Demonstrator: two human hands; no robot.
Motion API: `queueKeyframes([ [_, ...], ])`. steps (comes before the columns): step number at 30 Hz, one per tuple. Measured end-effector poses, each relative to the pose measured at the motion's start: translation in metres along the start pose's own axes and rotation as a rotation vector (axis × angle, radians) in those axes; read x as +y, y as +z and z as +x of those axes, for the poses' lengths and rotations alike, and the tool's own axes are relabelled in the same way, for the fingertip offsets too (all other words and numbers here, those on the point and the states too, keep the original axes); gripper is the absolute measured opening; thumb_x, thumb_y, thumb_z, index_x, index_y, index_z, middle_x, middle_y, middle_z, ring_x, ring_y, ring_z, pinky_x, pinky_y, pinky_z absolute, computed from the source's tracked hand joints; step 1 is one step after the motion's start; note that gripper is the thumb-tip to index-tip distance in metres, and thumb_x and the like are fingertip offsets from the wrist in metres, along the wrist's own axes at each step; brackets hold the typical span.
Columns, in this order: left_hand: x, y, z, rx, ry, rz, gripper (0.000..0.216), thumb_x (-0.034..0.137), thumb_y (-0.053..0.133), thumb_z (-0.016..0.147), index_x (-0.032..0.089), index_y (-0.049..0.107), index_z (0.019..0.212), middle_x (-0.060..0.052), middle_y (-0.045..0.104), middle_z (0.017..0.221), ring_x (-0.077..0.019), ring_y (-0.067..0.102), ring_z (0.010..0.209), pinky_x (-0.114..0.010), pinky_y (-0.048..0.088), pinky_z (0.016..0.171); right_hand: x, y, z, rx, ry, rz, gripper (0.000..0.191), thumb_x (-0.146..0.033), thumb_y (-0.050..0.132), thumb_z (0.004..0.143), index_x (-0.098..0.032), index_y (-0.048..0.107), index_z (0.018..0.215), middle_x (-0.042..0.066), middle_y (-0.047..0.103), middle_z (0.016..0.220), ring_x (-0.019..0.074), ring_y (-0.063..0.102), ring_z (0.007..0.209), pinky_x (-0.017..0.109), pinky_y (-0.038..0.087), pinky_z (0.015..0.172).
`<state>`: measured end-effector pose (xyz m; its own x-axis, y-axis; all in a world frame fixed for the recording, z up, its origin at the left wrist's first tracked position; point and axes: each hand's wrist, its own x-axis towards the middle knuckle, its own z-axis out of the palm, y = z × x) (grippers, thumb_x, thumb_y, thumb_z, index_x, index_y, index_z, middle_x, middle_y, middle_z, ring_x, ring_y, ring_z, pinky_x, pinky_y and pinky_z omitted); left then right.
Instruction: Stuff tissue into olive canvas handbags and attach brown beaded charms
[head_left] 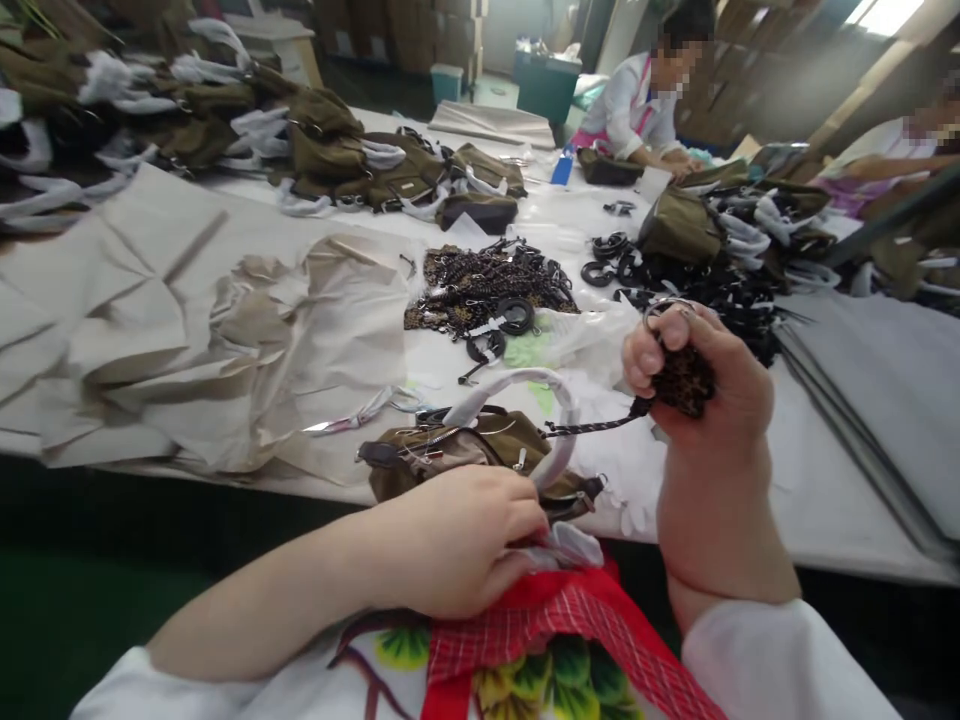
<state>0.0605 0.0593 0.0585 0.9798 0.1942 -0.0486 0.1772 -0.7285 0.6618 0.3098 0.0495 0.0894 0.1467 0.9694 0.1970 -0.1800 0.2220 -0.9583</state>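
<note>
A small olive-brown handbag with zips rests at the table's front edge, right before me. One of its handles, wrapped in white tissue, arches up. My left hand is closed at the bag's near side, its fingers curled on a second wrapped handle; the fingertips are partly hidden. Raised to the right of the bag, my right hand is closed round a bundled leopard-print strap with a metal ring at the fingertips. A braided black-and-white cord runs from this bundle towards the bag.
Scissors lie left of the bag, beside crumpled brown paper. Beyond it is a pile of patterned straps with black coiled straps. More olive bags are heaped far left and right. Two co-workers are across the table.
</note>
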Motion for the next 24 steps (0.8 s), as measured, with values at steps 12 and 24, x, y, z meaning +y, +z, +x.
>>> queueKeyframes([
  [12, -0.007, 0.053, 0.05, -0.29, -0.096, 0.222, 0.051, 0.036, 0.055, 0.081, 0.009, 0.054, 0.125, -0.02, 0.065, 0.113, -0.0327, 0.066, 0.096, -0.041, 0.054, 0.084, 0.01, -0.078, -0.038, 0.265, -0.082, 0.049, 0.019, -0.031, 0.063, 0.084, -0.021, 0.056, 0.069, 0.0, 0.046, 0.068, 0.0133, 0.046, 0.059, 0.023, 0.03, 0.043],
  [24, -0.031, 0.069, 0.124, -0.234, -0.309, 0.142, 0.047, 0.021, 0.066, 0.063, 0.015, 0.067, 0.109, -0.016, 0.071, 0.105, -0.0318, 0.068, 0.095, -0.038, 0.054, 0.084, 0.034, -0.098, -0.052, 0.245, 0.057, 0.195, 0.02, -0.036, 0.057, 0.087, -0.021, 0.051, 0.076, -0.001, 0.049, 0.068, 0.0117, 0.044, 0.057, 0.022, 0.033, 0.046],
])
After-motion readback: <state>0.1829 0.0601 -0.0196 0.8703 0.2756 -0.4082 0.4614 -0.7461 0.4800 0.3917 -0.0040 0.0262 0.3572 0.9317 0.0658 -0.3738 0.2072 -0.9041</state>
